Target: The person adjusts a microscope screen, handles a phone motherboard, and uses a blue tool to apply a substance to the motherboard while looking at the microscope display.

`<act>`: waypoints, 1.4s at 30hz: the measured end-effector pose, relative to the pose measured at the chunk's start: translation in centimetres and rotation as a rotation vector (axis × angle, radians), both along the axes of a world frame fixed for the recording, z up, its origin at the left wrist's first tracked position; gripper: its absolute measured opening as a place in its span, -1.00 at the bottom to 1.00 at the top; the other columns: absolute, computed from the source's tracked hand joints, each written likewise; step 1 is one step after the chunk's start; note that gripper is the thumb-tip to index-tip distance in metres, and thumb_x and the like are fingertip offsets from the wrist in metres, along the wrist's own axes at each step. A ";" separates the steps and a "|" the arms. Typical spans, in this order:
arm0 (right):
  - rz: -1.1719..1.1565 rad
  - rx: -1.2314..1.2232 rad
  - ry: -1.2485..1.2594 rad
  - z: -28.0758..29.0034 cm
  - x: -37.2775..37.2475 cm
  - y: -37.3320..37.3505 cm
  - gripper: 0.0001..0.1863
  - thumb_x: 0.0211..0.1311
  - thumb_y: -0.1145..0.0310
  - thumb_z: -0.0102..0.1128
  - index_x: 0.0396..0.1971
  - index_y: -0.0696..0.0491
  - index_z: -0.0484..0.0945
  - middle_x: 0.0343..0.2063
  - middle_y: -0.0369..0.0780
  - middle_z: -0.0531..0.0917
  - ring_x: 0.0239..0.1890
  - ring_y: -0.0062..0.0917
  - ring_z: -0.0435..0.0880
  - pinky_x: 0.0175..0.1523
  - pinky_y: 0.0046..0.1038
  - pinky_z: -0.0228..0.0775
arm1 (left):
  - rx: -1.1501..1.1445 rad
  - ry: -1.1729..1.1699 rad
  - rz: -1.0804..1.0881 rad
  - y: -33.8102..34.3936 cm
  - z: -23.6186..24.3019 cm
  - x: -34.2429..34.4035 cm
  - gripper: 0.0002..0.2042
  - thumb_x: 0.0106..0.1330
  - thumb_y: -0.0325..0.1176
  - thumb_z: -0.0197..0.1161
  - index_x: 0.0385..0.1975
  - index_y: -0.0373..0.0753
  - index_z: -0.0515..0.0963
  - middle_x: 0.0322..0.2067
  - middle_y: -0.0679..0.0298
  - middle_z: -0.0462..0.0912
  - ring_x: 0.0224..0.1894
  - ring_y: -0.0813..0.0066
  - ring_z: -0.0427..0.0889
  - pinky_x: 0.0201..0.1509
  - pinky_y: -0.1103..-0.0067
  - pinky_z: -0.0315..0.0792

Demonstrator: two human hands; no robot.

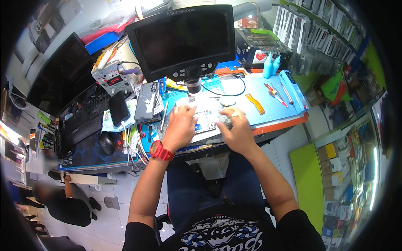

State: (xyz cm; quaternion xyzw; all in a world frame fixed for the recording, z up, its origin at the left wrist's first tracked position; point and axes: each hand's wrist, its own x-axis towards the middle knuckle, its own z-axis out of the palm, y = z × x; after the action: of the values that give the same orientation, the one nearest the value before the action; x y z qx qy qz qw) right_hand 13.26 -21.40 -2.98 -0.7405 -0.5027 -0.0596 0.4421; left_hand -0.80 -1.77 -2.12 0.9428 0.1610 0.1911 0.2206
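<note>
An opened phone (204, 122) lies on the work mat between my hands, its inner parts showing. My left hand (181, 126), with a red watch (161, 151) on the wrist, rests at the phone's left side, fingers extended and nothing visible in them. To the right of the phone is my right hand (238, 133), thumb and forefinger apart. A grey, rough-looking wad (225, 120) shows between that thumb and forefinger; whether they touch it I cannot tell. Just beyond is a small round container (227, 101). The microscope's lens tube (193, 86) stands over the mat.
A microscope screen (184, 39) rises behind the mat. Orange flex cable (255, 104), tweezers and small tools (276, 95) and blue bottles (268, 67) occupy the right. Leftward are a black phone (119, 109), white cables (130, 144), a mouse (106, 143) and a power supply (112, 79).
</note>
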 end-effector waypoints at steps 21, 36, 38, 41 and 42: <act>-0.015 -0.311 -0.016 -1.2 -4.8 1.4 -0.09 0.10 0.34 0.67 0.37 0.45 0.39 0.39 0.26 0.46 0.42 0.20 0.43 0.51 0.03 0.28 | -0.745 -0.926 -0.008 0.2 9.3 2.1 -0.84 0.51 -0.42 0.44 -0.03 -0.32 0.70 -0.20 0.26 0.80 -0.17 0.58 0.75 0.02 0.56 0.64; -0.071 -0.073 -0.040 -3.3 -5.8 1.2 -0.10 0.05 0.43 0.69 0.36 0.38 0.38 0.26 0.18 0.53 0.30 0.12 0.55 0.38 -0.03 0.43 | -0.889 -0.969 0.004 0.9 8.0 2.6 -0.84 0.49 -0.39 0.47 -0.15 -0.37 0.69 -0.24 0.22 0.79 -0.21 0.56 0.78 -0.01 0.55 0.74; -0.059 -0.072 -0.059 -3.2 -5.6 1.1 -0.10 0.04 0.43 0.70 0.36 0.35 0.38 0.26 0.16 0.52 0.29 0.11 0.57 0.36 -0.03 0.45 | -0.864 -0.965 0.015 1.1 7.9 2.6 -0.82 0.49 -0.38 0.48 -0.15 -0.39 0.68 -0.24 0.22 0.78 -0.22 0.55 0.78 -0.02 0.55 0.75; -0.060 -0.067 -0.066 -2.9 -5.3 1.2 -0.09 0.02 0.42 0.71 0.37 0.29 0.40 0.25 0.14 0.52 0.26 0.11 0.59 0.33 -0.03 0.47 | -0.831 -0.924 0.069 0.7 8.5 2.3 -0.77 0.46 -0.34 0.51 -0.20 -0.40 0.65 -0.28 0.25 0.73 -0.22 0.56 0.77 -0.03 0.55 0.75; -0.058 -0.066 -0.073 -3.0 -5.2 1.1 -0.09 0.02 0.41 0.72 0.36 0.29 0.40 0.25 0.14 0.52 0.26 0.11 0.60 0.33 -0.03 0.47 | -0.817 -0.918 0.079 0.7 8.5 2.4 -0.76 0.46 -0.33 0.52 -0.21 -0.40 0.65 -0.29 0.26 0.72 -0.22 0.57 0.76 -0.03 0.55 0.75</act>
State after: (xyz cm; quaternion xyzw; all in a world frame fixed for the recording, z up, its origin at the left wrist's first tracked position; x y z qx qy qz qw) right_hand 8.02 -20.26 -5.98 -0.7663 -0.4985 -0.0826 0.3969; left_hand 1.64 -1.11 6.36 0.5967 0.1446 0.5085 0.6037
